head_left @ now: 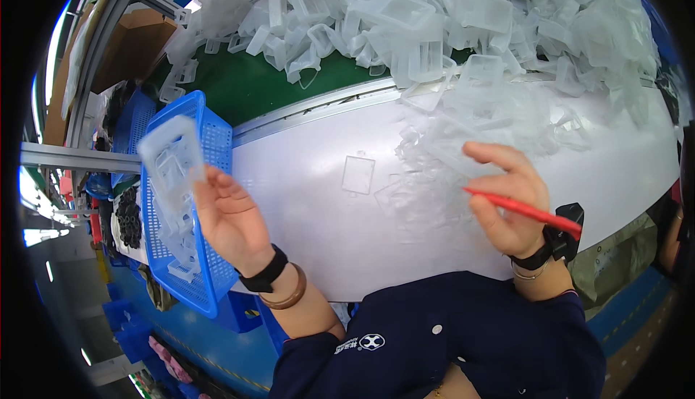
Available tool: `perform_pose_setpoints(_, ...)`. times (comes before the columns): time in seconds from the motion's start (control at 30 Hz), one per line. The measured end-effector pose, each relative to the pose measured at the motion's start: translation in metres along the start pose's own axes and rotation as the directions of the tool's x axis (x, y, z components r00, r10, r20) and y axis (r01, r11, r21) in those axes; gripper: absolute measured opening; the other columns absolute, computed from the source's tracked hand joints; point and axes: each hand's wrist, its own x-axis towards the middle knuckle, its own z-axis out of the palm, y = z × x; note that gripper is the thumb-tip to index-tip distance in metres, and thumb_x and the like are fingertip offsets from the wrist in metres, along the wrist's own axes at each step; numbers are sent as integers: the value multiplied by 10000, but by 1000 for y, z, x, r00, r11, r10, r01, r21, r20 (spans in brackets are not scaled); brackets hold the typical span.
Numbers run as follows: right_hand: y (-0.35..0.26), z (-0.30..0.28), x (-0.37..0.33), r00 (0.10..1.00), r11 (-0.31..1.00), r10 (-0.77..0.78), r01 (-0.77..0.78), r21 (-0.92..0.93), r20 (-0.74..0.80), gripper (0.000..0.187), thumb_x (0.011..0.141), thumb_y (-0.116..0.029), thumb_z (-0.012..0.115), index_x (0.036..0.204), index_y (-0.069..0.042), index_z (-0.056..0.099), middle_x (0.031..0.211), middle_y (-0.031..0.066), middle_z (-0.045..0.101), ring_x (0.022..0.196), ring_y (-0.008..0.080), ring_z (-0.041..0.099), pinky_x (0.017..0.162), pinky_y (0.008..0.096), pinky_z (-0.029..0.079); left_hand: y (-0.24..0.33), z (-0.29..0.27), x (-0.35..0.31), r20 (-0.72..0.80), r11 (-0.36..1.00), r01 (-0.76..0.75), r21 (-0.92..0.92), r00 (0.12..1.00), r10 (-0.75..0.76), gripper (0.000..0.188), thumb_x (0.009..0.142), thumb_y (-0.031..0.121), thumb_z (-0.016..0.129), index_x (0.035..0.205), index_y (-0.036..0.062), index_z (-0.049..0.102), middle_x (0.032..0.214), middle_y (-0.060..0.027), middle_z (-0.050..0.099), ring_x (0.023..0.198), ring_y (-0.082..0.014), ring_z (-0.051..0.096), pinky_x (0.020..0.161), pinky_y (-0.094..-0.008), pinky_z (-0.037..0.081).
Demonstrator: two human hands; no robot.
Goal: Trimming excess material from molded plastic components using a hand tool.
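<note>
My left hand (233,214) is at the blue basket's near right side, its thumb and fingertips pinching the edge of a translucent white plastic tray (168,156). Motion blurs this rectangular piece, which hangs over the blue basket (206,272). Under it, more translucent parts (177,236) lie in the basket. Above the white table, my right hand (510,200) grips a slim red pen-like tool (517,207), its pointed end toward the left. The thumb and index finger stand apart; the tool's exact tip is too small to make out.
A big heap of translucent plastic parts (405,19) covers the green surface (253,84) at the back and spills onto the white table (311,232). A thin rectangular frame (358,175) and loose scraps (427,189) lie mid-table. A metal rail (326,109) divides the surfaces.
</note>
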Motion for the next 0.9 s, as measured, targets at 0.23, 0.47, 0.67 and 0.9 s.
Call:
perform_pose_setpoints(0.23,13,-27,1,881,976,160,-75,203,-445,91,811,4,526,885,34,569,950,152,591,847,184,564,771,282,439,-48,30,-17,174,931,294,216,927,-333,223,868,75,499,1071,-16,488,1017,-123,554,897,-190,553,779,-257,459)
perform_pose_setpoints(0.47,21,-3,-2,917,897,398,-393,204,15,118,808,-61,579,892,21,586,892,87,618,804,138,571,705,258,437,-134,64,-56,646,155,-656,739,623,-442,327,705,71,650,1018,39,561,1064,-104,548,983,-274,492,853,-337,392)
perform_pose_setpoints(0.67,19,9,-5,878,801,474,-462,382,69,129,822,-97,583,892,11,593,877,66,616,796,110,561,691,252,434,-129,74,-71,589,376,-461,804,705,-395,261,718,50,647,966,28,570,944,-101,576,878,-255,536,800,-335,415)
perform_pose_setpoints(0.9,5,9,-4,895,691,427,-416,591,129,109,861,-69,522,927,13,553,896,80,598,823,111,549,728,235,436,-104,69,-89,501,606,-201,770,778,-379,204,752,11,632,949,3,580,834,-89,598,748,-157,577,684,-248,453)
